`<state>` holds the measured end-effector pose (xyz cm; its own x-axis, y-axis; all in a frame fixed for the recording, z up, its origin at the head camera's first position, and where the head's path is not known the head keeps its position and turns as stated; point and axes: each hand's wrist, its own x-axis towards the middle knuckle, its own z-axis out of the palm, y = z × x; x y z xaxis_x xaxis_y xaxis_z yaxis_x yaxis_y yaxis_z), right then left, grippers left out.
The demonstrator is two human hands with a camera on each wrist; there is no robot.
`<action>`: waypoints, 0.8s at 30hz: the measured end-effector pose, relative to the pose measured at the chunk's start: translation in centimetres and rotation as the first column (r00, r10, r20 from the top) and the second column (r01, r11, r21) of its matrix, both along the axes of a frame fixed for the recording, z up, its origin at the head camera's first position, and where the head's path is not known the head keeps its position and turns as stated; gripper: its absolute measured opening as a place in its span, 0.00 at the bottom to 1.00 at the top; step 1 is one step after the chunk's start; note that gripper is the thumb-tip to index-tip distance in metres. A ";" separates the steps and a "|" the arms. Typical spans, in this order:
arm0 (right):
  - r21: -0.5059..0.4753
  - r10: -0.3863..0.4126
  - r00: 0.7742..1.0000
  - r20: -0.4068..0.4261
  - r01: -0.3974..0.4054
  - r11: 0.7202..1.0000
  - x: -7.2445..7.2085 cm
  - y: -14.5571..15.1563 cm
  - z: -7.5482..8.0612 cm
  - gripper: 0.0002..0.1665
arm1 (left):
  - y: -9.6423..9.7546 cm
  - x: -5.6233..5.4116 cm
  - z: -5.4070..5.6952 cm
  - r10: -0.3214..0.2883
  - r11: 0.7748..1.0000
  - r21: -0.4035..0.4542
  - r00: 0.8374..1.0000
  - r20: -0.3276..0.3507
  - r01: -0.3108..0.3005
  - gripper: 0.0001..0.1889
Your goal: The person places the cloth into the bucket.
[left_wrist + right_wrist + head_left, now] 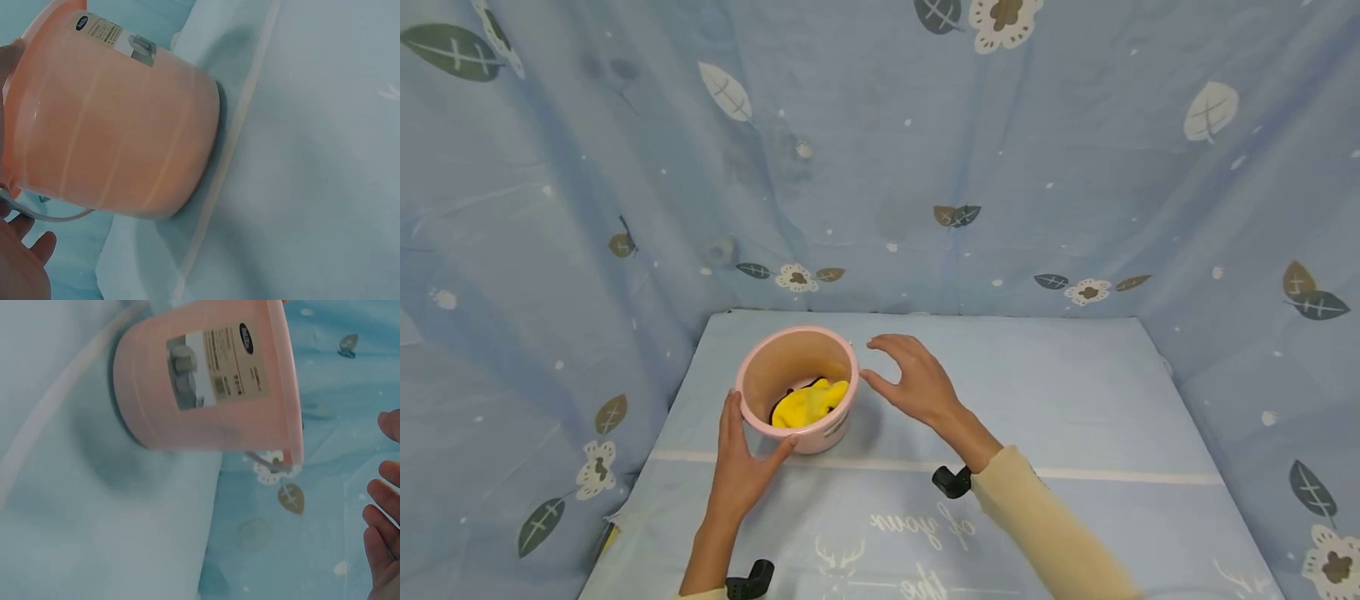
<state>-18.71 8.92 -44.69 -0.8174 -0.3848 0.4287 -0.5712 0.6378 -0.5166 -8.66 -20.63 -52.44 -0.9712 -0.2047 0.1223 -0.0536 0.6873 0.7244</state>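
A pink bucket point(822, 440) stands upright on the cloth-covered table, left of the middle. Inside it lies a soft, crumpled yellow thing with black parts point(808, 403); its kind cannot be told. My left hand point(741, 475) holds the bucket's near left side, thumb at the front of the rim and fingers at the left. In the left wrist view, the thin bucket handle point(56, 219) hangs beside those fingers. Just right of the rim, my right hand point(917, 383) is apart from the bucket, thumb and fingers spread with nothing between them. A printed label point(215, 365) faces the right wrist camera.
The table point(1037, 400) bears a pale blue cloth with a white stripe and mirrored lettering. Blue patterned curtains point(880, 167) enclose the back and both sides. Something small and yellow point(610, 537) shows at the table's left edge. A black wrist device point(952, 482) sits at each wrist.
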 end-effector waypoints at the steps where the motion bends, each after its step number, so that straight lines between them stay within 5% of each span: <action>1: 0.001 -0.005 1.000 -0.011 0.005 1.000 0.1 0.4 0.0 0.26 | 0.0 0.0 0.0 -0.003 1.000 -0.003 1.000 0.003 0.003 0.65; 5: 0.000 -0.029 0.998 -0.058 0.029 1.000 0.3 2.0 0.1 0.26 | -0.1 -0.1 0.1 -0.014 1.000 -0.026 1.000 -0.006 0.014 0.65; 11: -0.011 -0.054 0.992 -0.111 0.053 0.999 0.6 4.5 0.4 0.26 | 0.1 -0.1 0.5 -0.026 0.995 -0.101 0.993 -0.111 0.015 0.59; 17: -0.014 -0.087 0.989 -0.119 0.086 0.996 1.0 7.0 0.6 0.27 | 0.6 -0.8 1.9 -0.111 0.979 -0.192 0.968 -0.227 0.068 0.52; 24: -0.002 -0.143 0.978 -0.150 0.144 0.990 1.7 9.5 0.9 0.29 | 1.7 -1.8 3.8 -0.219 0.940 -0.319 0.936 -0.276 0.126 0.50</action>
